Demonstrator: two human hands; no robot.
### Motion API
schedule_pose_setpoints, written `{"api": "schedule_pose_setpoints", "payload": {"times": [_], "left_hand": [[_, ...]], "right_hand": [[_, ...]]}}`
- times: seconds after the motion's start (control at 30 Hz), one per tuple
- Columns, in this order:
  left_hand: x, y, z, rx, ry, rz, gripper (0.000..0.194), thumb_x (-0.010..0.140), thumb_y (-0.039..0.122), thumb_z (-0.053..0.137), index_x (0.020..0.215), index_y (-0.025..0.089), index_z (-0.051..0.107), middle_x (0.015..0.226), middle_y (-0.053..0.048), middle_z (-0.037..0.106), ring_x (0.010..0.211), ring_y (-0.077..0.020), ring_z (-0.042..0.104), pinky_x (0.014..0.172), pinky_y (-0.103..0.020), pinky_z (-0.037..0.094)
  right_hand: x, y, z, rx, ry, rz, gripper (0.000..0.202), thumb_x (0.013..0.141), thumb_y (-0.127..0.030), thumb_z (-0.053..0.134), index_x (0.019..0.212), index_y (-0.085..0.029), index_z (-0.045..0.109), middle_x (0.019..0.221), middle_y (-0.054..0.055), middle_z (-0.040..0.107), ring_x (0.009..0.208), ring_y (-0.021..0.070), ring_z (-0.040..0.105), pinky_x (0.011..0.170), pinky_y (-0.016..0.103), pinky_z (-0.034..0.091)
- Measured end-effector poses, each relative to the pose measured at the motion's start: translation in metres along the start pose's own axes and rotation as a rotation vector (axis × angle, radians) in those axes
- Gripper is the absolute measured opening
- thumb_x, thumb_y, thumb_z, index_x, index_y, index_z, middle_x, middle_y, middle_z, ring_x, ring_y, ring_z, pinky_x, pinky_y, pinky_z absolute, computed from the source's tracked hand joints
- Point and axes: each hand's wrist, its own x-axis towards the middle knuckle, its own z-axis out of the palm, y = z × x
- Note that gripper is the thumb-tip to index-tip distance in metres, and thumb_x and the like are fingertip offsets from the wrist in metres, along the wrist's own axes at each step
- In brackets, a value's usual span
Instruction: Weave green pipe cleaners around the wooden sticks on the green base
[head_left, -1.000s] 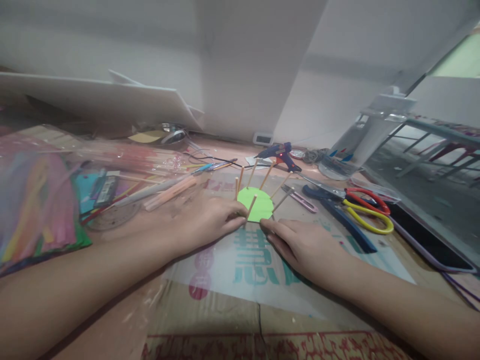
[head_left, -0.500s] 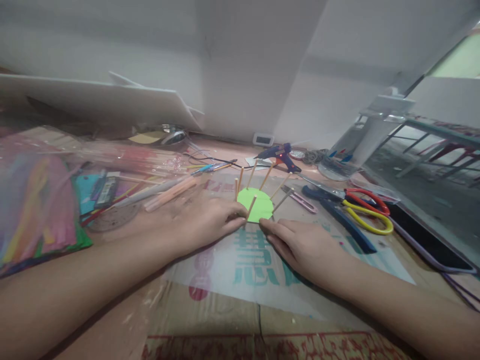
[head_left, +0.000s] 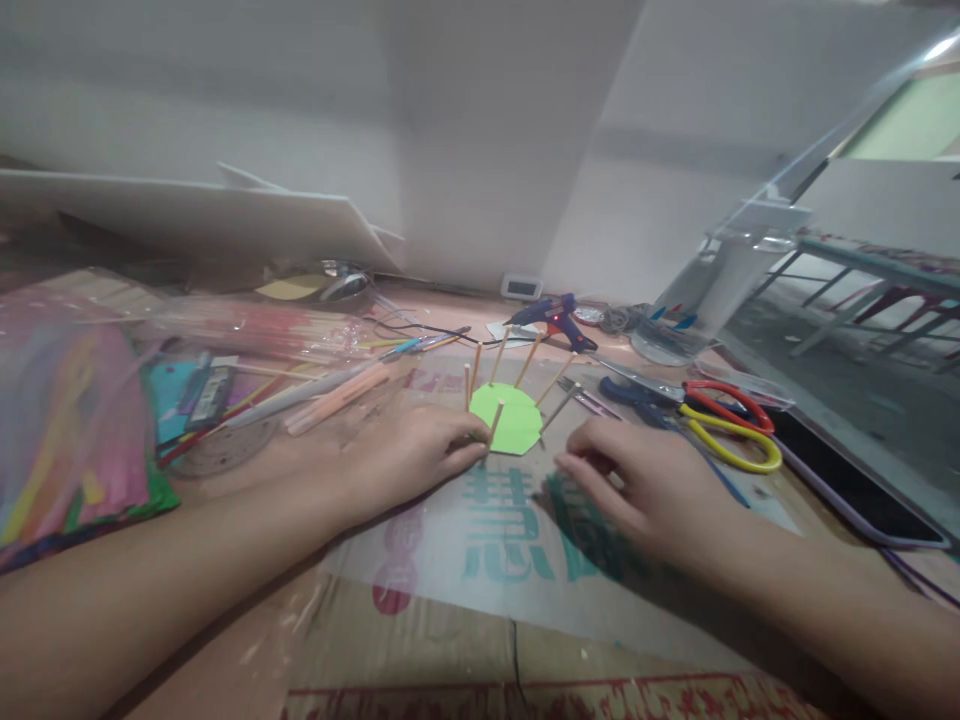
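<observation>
A bright green disc (head_left: pixel 514 420) lies on a printed plastic sheet (head_left: pixel 495 550), with several thin wooden sticks (head_left: pixel 528 360) standing around its edge and leaning outward. At the disc's left front edge, my left hand (head_left: pixel 420 450) pinches the lower part of a short stick (head_left: pixel 496 425) between thumb and fingertips. My right hand (head_left: pixel 637 480) hovers to the right of the disc, apart from it, its fingers curled and thumb near the index finger. Nothing shows between those fingers.
Behind the disc lies a blue glue gun (head_left: pixel 559 320). Scissors (head_left: pixel 731 425), blue-handled pliers (head_left: pixel 637 395), a pink cutter (head_left: pixel 596 402) and a phone (head_left: pixel 847 475) are on the right. Colourful strips (head_left: pixel 82 420) and an orange pen-like tool (head_left: pixel 341 395) lie left.
My right hand has left the disc's front edge and moved right, its fingers curling. My left hand stays at the disc's left side. The whole view has shifted slightly.
</observation>
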Motion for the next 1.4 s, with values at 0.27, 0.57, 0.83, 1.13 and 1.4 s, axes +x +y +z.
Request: {"api": "schedule_pose_setpoints", "payload": {"times": [0.27,0.57,0.83,1.13,1.4], "left_hand": [[-0.003,-0.006,0.004,0.023,0.054,0.025,0.020,0.096,0.030,0.051,0.099,0.025,0.070,0.099,0.002,0.076,0.088,-0.0160,0.069,0.074,-0.026,0.044],[-0.014,-0.005,-0.015,0.124,0.303,0.034,0.017,0.087,0.029,0.054,0.076,0.019,0.061,0.064,0.001,0.061,0.059,-0.0134,0.053,0.060,-0.027,0.036],[0.029,-0.047,-0.058,0.400,0.261,-0.247,0.033,0.096,0.035,0.043,0.102,0.019,0.071,0.104,-0.006,0.072,0.094,-0.0206,0.063,0.076,-0.029,0.044],[0.082,-0.081,-0.039,0.559,0.067,-0.293,0.022,0.093,0.029,0.058,0.100,0.014,0.074,0.105,-0.012,0.069,0.104,-0.0248,0.063,0.092,-0.037,0.049],[0.083,-0.075,-0.039,0.639,0.078,-0.376,0.027,0.096,0.027,0.052,0.109,0.008,0.066,0.113,-0.018,0.065,0.110,-0.0285,0.060,0.094,-0.045,0.049]], "right_hand": [[0.011,0.036,0.013,0.271,0.011,0.358,0.029,0.093,-0.042,0.051,0.076,-0.020,0.056,0.063,-0.001,0.058,0.056,0.0136,0.050,0.052,0.025,0.037],[0.007,0.042,0.027,0.307,0.065,0.355,0.025,0.098,-0.036,0.040,0.084,-0.021,0.054,0.073,0.000,0.060,0.068,0.0166,0.057,0.064,0.028,0.041],[0.011,0.042,0.031,0.297,0.009,0.344,0.027,0.097,-0.038,0.039,0.084,-0.022,0.055,0.075,0.002,0.064,0.069,0.0185,0.059,0.064,0.029,0.042],[0.011,0.039,0.028,0.269,-0.054,0.320,0.025,0.098,-0.035,0.039,0.088,-0.021,0.057,0.080,0.004,0.067,0.072,0.0189,0.060,0.066,0.031,0.042],[0.012,0.039,0.027,0.281,-0.075,0.333,0.025,0.098,-0.035,0.039,0.089,-0.021,0.058,0.082,0.004,0.067,0.075,0.0197,0.061,0.069,0.031,0.042]]}}
